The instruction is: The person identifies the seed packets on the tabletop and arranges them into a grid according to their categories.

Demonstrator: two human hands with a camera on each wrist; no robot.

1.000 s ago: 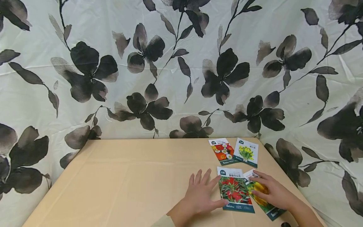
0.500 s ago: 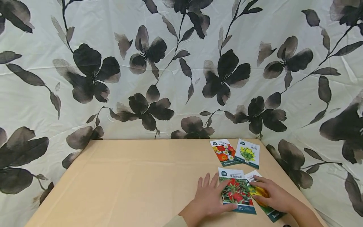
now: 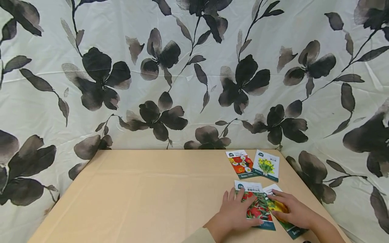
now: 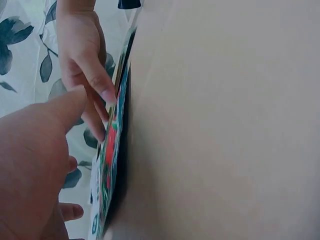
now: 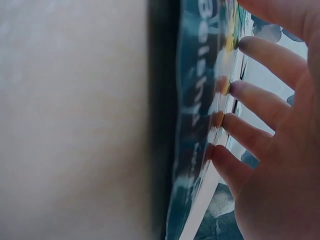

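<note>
My left hand (image 3: 235, 212) lies with spread, fairly straight fingers over the left part of a seed packet with red flowers (image 3: 262, 206), covering some of its picture. In the left wrist view, that packet (image 4: 111, 147) is seen edge-on beside the hand; whether every finger touches it, I cannot tell. To the right, my right hand (image 3: 295, 212) rests its extended fingers on a seed packet with yellow flowers (image 3: 294, 231), which lies at a slant and is partly covered. The right wrist view has several fingertips (image 5: 231, 121) touching the glossy packet (image 5: 192, 115).
Farther back lie a packet with red and white flowers (image 3: 240, 164) and a white packet with a yellow bunch (image 3: 266, 165), their edges overlapping. They lie near the back right corner of the tan table (image 3: 136, 195). Behind hangs a floral curtain (image 3: 194, 87).
My left hand has slid to the right, from the left edge of the red-flower packet to over its picture. The right hand stays on the yellow-flower packet. The head view has shifted slightly.
</note>
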